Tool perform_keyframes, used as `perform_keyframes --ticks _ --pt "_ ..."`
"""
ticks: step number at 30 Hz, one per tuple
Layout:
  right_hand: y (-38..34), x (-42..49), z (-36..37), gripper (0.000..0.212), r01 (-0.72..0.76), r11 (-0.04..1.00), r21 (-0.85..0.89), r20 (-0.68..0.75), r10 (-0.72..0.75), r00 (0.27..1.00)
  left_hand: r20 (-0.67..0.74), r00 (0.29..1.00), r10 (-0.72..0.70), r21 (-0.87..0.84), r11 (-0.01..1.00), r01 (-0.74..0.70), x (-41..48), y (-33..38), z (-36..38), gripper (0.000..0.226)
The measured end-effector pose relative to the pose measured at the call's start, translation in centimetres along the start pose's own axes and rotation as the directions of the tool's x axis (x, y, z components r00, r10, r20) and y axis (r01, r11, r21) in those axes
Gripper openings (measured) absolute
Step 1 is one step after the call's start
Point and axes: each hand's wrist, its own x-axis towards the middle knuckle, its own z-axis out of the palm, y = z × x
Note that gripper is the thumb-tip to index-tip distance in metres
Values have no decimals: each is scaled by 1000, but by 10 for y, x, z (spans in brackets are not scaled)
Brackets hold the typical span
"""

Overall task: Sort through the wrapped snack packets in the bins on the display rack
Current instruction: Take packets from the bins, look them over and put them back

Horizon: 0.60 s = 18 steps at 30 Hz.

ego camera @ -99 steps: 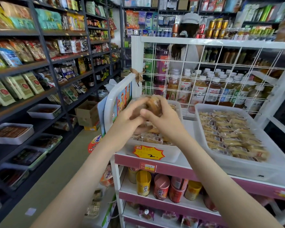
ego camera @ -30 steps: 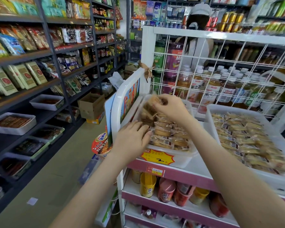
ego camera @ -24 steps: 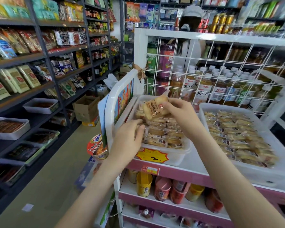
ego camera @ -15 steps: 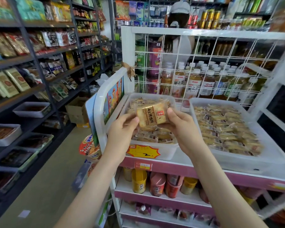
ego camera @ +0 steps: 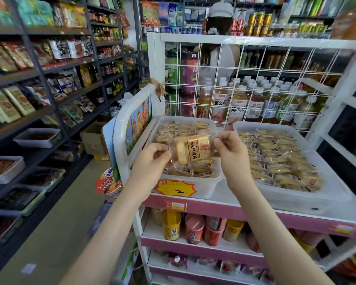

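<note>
Our left hand (ego camera: 152, 159) and right hand (ego camera: 230, 149) each pinched one end of a single wrapped snack packet (ego camera: 193, 149), held level above the left bin (ego camera: 203, 190). The right bin (ego camera: 296, 198), just beside it on the rack shelf (ego camera: 255, 212), held more packets.

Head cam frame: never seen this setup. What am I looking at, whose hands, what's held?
There is no robot here. A person wears one wide-angle camera on the head, looking forward and down, so the arms enter from the bottom edge.

The left hand and right hand each pinch one end of a single wrapped snack packet, held up in the air above the left bin. That bin and the right bin both hold many similar packets and sit on the top shelf of a white display rack. Tea bottles stand behind the rack's wire grid.
</note>
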Motion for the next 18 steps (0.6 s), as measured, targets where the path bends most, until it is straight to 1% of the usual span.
perform_keyframes --ticks 2,9,13,16,18 --pt "1 3 -2 22 -3 1000 1 -2 3 1000 -5 999 41 77 996 -41 -1 3 0 9" --pt "9 8 -4 19 -45 982 183 95 28 995 -11 997 76 68 995 -76 -1 10 -2 9" --pt "14 8 -5 25 -106 948 301 153 62 986 -12 998 61 99 993 -60 0 6 -2 8" --pt "9 6 -3 24 -101 957 273 114 72 991 -29 998 57 111 992 -53 0 6 1 10" --pt "-2 4 -2 22 -23 986 165 45 16 999 -80 989 126 214 971 -107 -3 11 3 15"
